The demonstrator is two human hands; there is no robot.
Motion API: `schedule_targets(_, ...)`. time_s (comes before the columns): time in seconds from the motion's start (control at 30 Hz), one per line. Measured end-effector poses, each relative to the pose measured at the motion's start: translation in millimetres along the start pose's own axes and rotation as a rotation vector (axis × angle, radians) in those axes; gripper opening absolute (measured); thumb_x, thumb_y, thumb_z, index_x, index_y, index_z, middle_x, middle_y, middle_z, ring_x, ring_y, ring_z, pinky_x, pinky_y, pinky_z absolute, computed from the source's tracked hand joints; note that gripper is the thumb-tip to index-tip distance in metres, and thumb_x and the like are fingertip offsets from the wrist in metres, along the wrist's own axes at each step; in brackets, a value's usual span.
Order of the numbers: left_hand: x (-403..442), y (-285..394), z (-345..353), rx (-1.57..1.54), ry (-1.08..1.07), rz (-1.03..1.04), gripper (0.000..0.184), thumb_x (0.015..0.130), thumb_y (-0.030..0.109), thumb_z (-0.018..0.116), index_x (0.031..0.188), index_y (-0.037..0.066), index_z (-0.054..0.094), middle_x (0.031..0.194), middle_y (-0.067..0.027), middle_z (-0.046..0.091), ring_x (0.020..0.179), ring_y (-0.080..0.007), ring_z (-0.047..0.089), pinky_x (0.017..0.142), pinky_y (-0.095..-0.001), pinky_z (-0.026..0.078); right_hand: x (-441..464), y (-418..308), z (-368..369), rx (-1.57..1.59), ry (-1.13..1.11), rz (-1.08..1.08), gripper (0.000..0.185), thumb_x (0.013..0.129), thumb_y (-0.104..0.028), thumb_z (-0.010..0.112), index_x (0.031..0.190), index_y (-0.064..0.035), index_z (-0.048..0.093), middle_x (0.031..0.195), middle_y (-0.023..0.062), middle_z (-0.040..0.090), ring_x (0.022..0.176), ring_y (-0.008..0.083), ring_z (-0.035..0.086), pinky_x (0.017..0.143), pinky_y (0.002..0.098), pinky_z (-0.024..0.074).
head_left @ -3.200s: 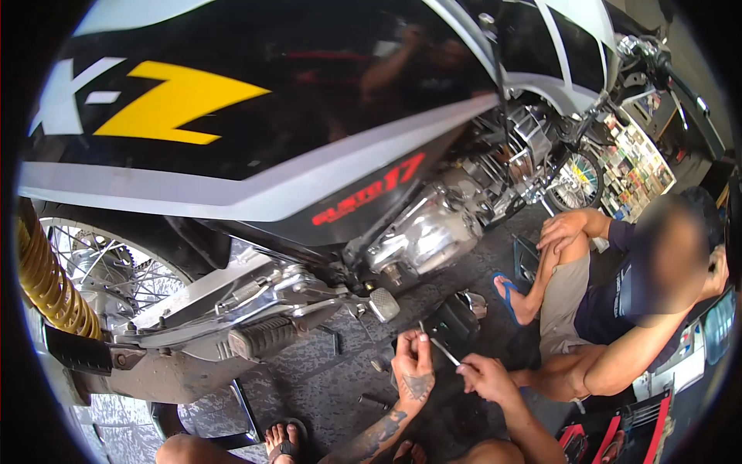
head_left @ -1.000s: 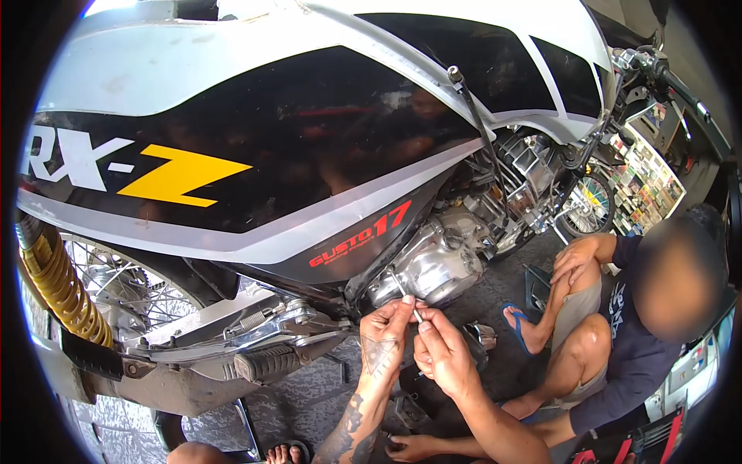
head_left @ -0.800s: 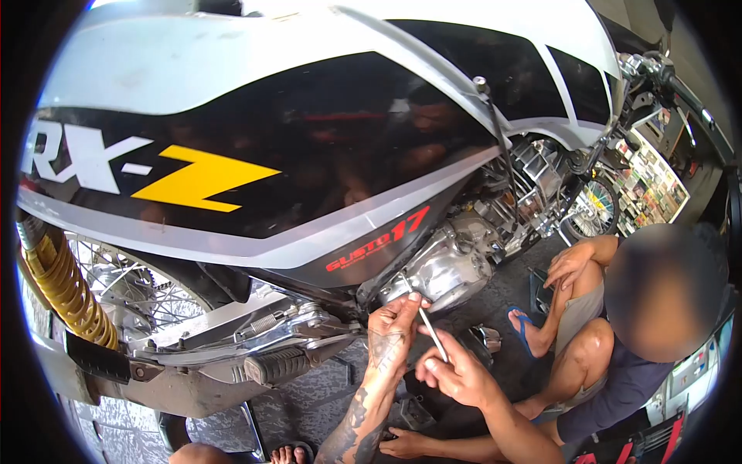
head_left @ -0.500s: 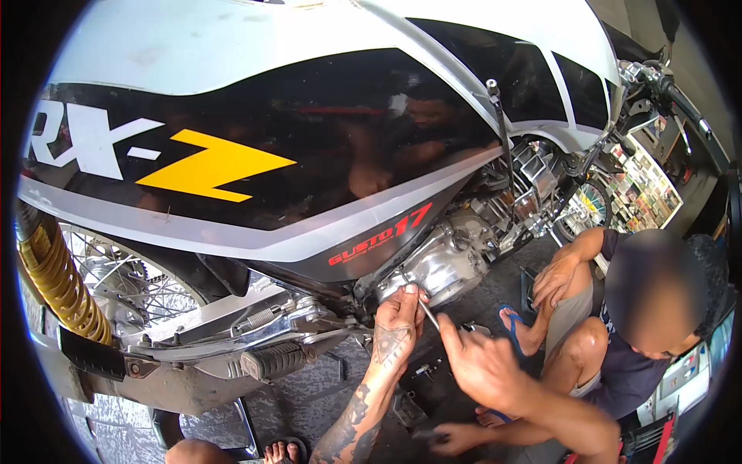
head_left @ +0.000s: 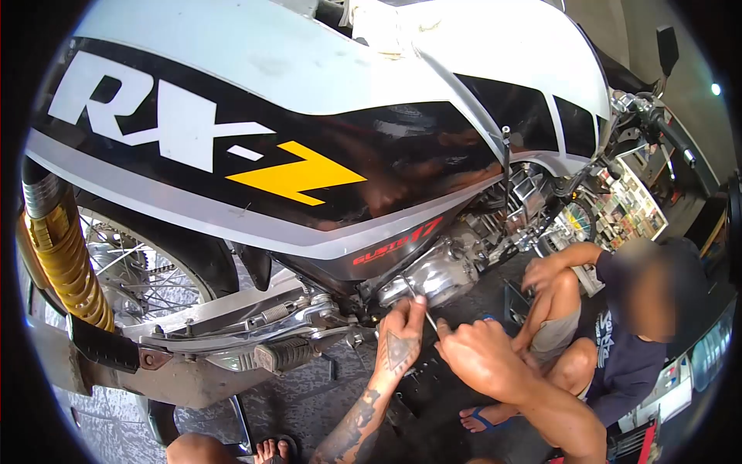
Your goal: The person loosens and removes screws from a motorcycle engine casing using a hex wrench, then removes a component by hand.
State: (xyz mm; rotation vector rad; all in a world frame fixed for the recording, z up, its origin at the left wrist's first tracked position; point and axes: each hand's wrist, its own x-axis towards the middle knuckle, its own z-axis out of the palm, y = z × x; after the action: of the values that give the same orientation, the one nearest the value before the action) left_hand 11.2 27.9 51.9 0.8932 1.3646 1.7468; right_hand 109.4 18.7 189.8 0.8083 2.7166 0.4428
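Note:
My tattooed left hand pinches a thin metal rod tool just below the polished engine cover of the motorcycle. The tool's upper end points at the cover's lower left part; whether it touches is too small to tell. My right hand is closed around the tool's lower end, its fingers curled and the grip partly hidden by the hand itself. Close to my left hand are the gear lever and the ribbed footpeg.
A person in a dark shirt and blue sandals squats at the right. The golden rear shock absorber stands at the left. Small parts and tools lie on the dark floor below my hands. Red-edged trays are at the lower right.
Both hands have come up from above the floor to the engine cover with the tool. My right hand has closed and turned over at its lower end. The person's lower arm has drawn back.

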Motion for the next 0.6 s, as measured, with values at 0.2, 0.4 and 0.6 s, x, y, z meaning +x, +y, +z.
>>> schedule_targets(0.2, -9, 9, 5, -0.548, -0.184, -0.256, 0.028, 0.097, 0.032, 0.046, 0.082, 0.01, 0.052, 0.051, 0.0072, 0.035, 0.039, -0.0049, 0.027, 0.037, -0.0217, 0.019, -24, -18, 75, 0.949, 0.426, 0.426, 0.026, 0.084, -0.005, 0.061, 0.111, -0.005, 0.064, 0.061, 0.0069, 0.06, 0.048, 0.0144, 0.056, 0.048, 0.0279, 0.0458)
schedule_targets(0.4, -1, 1, -8, -0.786, -0.345, -0.234, 0.028, 0.098, 0.031, 0.045, 0.086, 0.007, 0.053, 0.057, 0.0064, 0.032, 0.045, -0.004, 0.026, 0.039, -0.0219, 0.019, -15, -22, 94, 0.68, 0.68, -0.017, 0.03, 0.081, 0.011, 0.051, 0.101, -0.0022, 0.069, 0.093, 0.0094, 0.059, 0.074, 0.0128, 0.059, 0.059, 0.0262, 0.049)
schedule_targets(0.6, 5, 10, -19, -0.741, -0.392, -0.324, 0.029, 0.098, 0.034, 0.044, 0.091, 0.008, 0.055, 0.06, 0.0069, 0.035, 0.046, -0.0028, 0.029, 0.039, -0.0194, 0.018, -18, -20, 76, 1.667, 0.402, 0.259, 0.042, 0.095, -0.01, 0.044, 0.134, -0.0027, 0.03, 0.1, 0.0147, 0.062, 0.084, 0.0193, 0.065, 0.058, 0.0237, 0.0522)
